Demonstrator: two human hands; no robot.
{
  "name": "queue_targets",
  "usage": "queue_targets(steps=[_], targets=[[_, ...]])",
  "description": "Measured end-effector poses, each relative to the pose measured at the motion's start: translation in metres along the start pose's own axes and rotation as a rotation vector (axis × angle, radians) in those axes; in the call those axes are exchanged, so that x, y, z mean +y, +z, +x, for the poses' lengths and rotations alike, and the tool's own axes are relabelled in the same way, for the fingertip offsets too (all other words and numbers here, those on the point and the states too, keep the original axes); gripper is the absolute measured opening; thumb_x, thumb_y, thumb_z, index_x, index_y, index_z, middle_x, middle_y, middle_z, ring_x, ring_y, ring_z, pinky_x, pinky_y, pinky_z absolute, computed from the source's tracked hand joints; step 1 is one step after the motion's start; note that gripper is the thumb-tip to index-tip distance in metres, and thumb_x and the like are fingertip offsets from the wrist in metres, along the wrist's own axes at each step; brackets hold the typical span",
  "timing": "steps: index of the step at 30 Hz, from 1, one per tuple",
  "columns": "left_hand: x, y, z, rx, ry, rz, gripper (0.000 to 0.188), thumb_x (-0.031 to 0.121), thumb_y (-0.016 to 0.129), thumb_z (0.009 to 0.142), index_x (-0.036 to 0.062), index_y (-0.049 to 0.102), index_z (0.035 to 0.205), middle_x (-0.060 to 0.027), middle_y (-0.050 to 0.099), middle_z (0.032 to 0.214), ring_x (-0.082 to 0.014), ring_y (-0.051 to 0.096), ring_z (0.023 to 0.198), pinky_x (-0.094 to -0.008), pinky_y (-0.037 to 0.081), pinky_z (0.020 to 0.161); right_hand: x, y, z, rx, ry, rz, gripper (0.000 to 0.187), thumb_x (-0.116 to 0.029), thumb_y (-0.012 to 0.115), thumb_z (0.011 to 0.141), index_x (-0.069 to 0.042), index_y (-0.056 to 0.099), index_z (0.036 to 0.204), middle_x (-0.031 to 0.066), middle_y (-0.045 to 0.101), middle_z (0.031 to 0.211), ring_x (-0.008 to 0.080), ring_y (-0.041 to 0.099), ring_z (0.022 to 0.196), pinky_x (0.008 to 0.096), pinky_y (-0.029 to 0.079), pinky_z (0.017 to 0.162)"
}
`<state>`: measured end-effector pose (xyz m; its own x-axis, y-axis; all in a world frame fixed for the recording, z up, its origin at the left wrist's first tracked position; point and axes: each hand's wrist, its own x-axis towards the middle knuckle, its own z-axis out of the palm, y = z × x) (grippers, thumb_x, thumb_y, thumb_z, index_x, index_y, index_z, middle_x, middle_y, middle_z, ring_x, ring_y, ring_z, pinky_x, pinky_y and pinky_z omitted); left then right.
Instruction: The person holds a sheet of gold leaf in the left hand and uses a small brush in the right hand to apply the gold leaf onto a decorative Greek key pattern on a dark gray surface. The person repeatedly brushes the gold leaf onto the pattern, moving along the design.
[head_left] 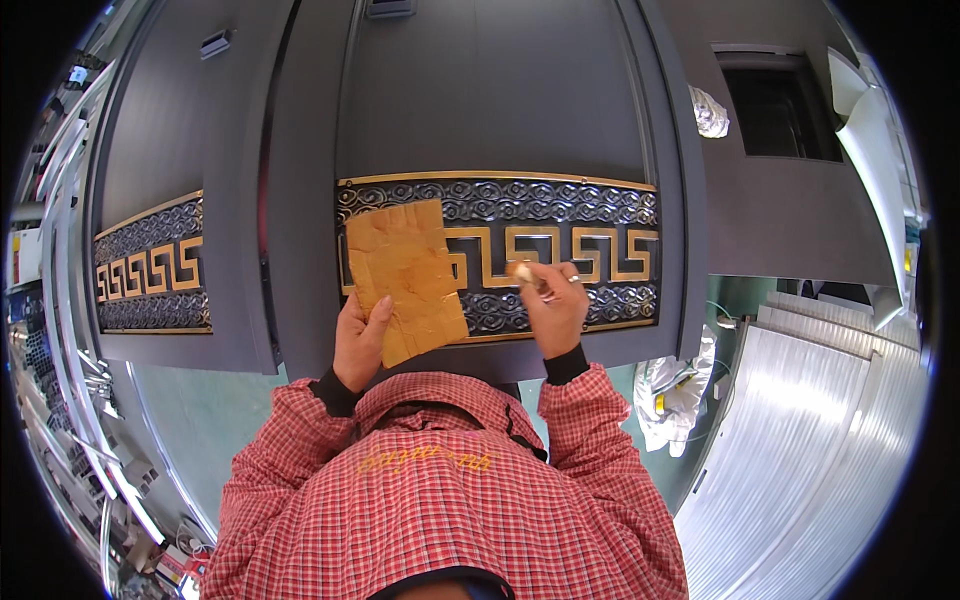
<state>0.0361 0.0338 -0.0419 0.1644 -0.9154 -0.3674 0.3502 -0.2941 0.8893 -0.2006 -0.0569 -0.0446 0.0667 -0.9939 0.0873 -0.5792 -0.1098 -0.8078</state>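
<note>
My left hand grips a creased sheet of brown cardboard by its lower left edge, thumb on the face toward me. The sheet stands tilted in front of a decorative strip with black scrollwork and a gold key pattern, and hides part of its left end. To the right, my right hand, with a ring on one finger, pinches a small pale thing with an orange-brown tip. It is slightly blurred and its kind is unclear. That hand is over the gold key pattern; I cannot tell whether the small thing touches it.
The strip is set low in a dark grey door panel. A matching dark panel stands at the left. At the lower right are crumpled clear plastic and stacked ribbed silvery sheets. Metal racks line the far left.
</note>
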Motion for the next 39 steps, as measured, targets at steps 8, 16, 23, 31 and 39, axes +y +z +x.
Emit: queue_targets(steps=[8,16,23,31,39], targets=[[0.000,0.016,-0.001,-0.065,0.019,0.037,0.031,0.011,0.046,0.098,-0.0029,0.043,0.125,-0.0078,0.059,0.116,-0.0121,0.056,0.102,-0.0265,0.046,0.088,-0.071,0.026,-0.005,-0.267,-0.212,0.066,0.019,0.000,0.070,0.072,-0.005,0.068,0.090,0.0049,0.056,0.079,0.0154,0.059,0.062,0.0259,0.047,0.053],[0.003,0.018,0.004,-0.030,0.030,0.000,0.030,0.010,0.048,0.097,-0.0019,0.045,0.125,-0.0070,0.059,0.114,-0.0112,0.056,0.100,-0.0259,0.046,0.087,-0.071,0.019,-0.012,-0.199,-0.269,0.022,0.021,-0.003,0.069,0.069,-0.011,0.066,0.087,0.0034,0.056,0.079,0.0224,0.059,0.064,0.0325,0.048,0.054],[0.001,-0.014,0.008,0.092,0.038,0.002,0.030,0.009,0.048,0.097,-0.0017,0.044,0.125,-0.0081,0.058,0.116,-0.0133,0.057,0.101,-0.0276,0.048,0.086,0.013,-0.018,-0.003,0.057,0.011,-0.234,0.021,-0.006,0.070,0.071,-0.015,0.068,0.090,0.0030,0.058,0.084,0.0215,0.060,0.066,0.0326,0.048,0.055],[-0.005,-0.024,0.006,0.122,0.013,0.039,0.032,0.014,0.049,0.097,-0.0011,0.044,0.125,-0.0086,0.058,0.117,-0.0145,0.059,0.102,-0.0279,0.050,0.086,0.046,0.025,-0.021,-0.021,-0.114,-0.293,0.020,-0.006,0.071,0.070,-0.014,0.068,0.089,0.0034,0.058,0.084,0.0214,0.061,0.069,0.0320,0.049,0.057],[-0.005,-0.025,0.007,0.112,0.019,0.014,0.033,0.015,0.050,0.097,-0.0007,0.043,0.126,-0.0086,0.058,0.117,-0.0143,0.059,0.101,-0.0280,0.049,0.086,0.068,0.001,-0.016,0.089,0.009,-0.333,0.024,-0.003,0.069,0.069,-0.013,0.068,0.090,0.0039,0.058,0.086,0.0218,0.061,0.070,0.0340,0.049,0.058]])
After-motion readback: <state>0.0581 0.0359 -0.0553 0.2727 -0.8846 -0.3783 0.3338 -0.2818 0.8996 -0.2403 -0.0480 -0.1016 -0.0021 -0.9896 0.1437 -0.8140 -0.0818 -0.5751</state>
